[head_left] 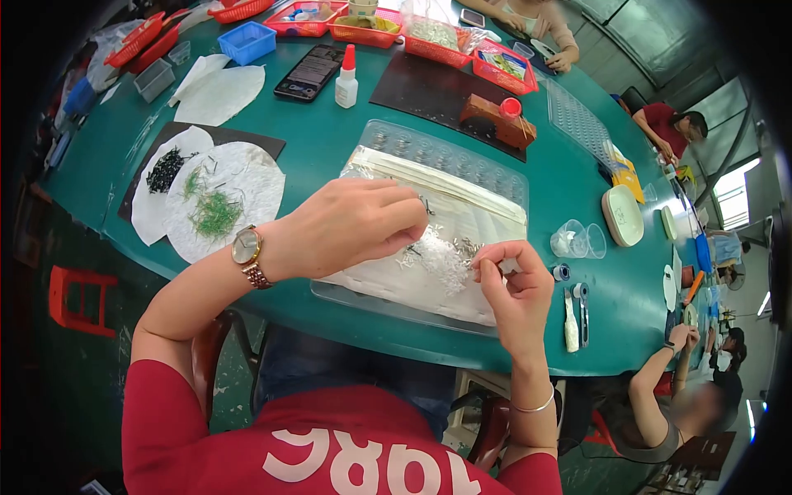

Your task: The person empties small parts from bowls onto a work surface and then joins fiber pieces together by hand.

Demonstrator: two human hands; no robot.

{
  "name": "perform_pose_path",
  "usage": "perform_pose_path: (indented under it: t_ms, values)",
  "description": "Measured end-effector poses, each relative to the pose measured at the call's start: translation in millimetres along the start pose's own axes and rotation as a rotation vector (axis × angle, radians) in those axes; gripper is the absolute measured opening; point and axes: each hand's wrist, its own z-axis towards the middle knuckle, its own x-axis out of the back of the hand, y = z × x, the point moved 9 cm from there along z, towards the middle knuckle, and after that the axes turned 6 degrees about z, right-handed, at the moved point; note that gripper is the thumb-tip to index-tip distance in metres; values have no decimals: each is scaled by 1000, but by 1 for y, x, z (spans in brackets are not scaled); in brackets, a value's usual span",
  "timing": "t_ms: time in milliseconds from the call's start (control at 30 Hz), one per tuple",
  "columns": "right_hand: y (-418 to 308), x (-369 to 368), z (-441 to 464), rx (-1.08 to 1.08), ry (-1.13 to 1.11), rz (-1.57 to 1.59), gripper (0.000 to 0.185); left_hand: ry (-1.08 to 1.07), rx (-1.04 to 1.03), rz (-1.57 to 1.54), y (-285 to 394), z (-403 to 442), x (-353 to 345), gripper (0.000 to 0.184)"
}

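My left hand (355,224), with a watch at the wrist, hovers over the left side of a pile of small white pieces (445,262). Its fingers are curled together, and whatever they pinch is too small to make out. To the right of the pile, my right hand (520,301) has thumb and fingertips pressed together; anything between them is hidden. The pile lies on a cream cloth or paper sheet (388,289), with some greyish bits at its right edge. Under the sheet is a clear plastic tray (487,169) with rows of round dimples.
To the left, white paper rounds (268,186) hold green strands (216,214) and black bits (165,172). Beyond are a phone (309,73), a red-capped bottle (346,87) and red baskets (437,51). Clear cups (596,241) and a white-handled tool (571,322) lie rightward. Other people sit around the table.
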Motion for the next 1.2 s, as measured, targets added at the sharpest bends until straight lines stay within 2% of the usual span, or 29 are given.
perform_pose_path:
  t_ms: [67,167,267,300,400,533,733,900,1000,1200]
  values:
    - [3,6,0,-40,51,137,7,-75,218,-419,-8,3,-8,16]
    - [-2,5,1,-11,88,193,4,-140,411,-793,-17,6,-37,10]
    - [7,7,0,-8,89,178,9,-119,481,-1024,-21,8,-60,12]
    - [8,7,0,4,69,161,12,-145,499,-1034,-22,6,-65,17]
    - [4,3,5,23,48,152,10,-201,540,-1080,-25,1,-74,17]
    - [-5,-9,14,58,-9,142,10,-147,563,-1083,-21,-2,-61,12]
    - [-5,-24,21,-1,-75,241,10,-124,579,-1390,-25,-8,-63,12]
    - [7,-33,22,-26,-111,449,9,-127,575,-1415,-23,-10,-66,13]
    - [4,-41,17,-109,-63,473,8,-137,577,-1440,-17,-9,-63,14]
    - [1,-47,15,-65,-112,492,7,-128,563,-1451,-19,-10,-65,18]
